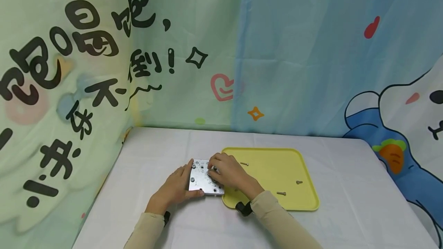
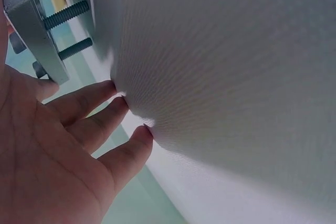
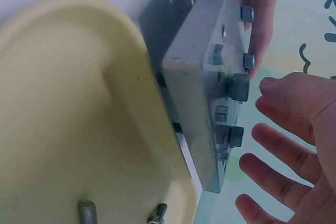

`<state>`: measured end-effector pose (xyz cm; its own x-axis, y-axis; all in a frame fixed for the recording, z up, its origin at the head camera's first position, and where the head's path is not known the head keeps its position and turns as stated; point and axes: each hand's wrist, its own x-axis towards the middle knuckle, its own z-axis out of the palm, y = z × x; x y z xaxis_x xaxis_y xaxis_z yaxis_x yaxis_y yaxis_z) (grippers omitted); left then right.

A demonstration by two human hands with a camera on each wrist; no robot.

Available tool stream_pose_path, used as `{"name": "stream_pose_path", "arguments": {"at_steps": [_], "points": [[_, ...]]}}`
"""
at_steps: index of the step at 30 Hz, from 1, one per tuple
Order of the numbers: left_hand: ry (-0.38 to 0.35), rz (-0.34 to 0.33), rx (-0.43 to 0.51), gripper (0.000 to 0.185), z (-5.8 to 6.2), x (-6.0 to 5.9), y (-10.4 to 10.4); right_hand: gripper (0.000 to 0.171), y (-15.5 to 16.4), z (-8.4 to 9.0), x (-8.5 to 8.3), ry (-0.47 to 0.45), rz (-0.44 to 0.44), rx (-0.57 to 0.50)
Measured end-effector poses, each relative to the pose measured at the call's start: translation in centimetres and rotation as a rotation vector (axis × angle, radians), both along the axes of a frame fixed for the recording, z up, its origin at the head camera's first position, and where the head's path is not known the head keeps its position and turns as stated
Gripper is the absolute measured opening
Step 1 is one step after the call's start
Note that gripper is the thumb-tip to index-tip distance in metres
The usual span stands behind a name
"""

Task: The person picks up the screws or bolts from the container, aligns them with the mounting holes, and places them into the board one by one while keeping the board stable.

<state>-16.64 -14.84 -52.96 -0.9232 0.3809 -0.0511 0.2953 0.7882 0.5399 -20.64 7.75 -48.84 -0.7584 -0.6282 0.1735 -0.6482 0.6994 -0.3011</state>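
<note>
Yellow tray [image 1: 273,170] holds three loose screws [image 1: 281,193]; left hand [image 1: 177,187] grips metal plate [image 1: 202,181], right hand's [image 1: 228,173] fingers seemingly relaxed

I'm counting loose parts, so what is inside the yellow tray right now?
Three loose screws lie in the tray, apart from each other. The right hand and wrist cover the tray's near-left corner, so anything there is hidden.

A white-covered table [image 1: 346,180] carries a yellow tray [image 1: 308,203] and, just left of it, a metal plate [image 1: 202,181] standing on its bolts.
</note>
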Motion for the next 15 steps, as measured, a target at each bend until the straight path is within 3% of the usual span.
{"name": "stream_pose_path", "arguments": {"at_steps": [15], "points": [[0.0,0.014,-0.001,0.115,-0.3,0.0,0.2,0.009,5.1,-0.3,-0.5,-0.029,-0.132,-0.087]]}}
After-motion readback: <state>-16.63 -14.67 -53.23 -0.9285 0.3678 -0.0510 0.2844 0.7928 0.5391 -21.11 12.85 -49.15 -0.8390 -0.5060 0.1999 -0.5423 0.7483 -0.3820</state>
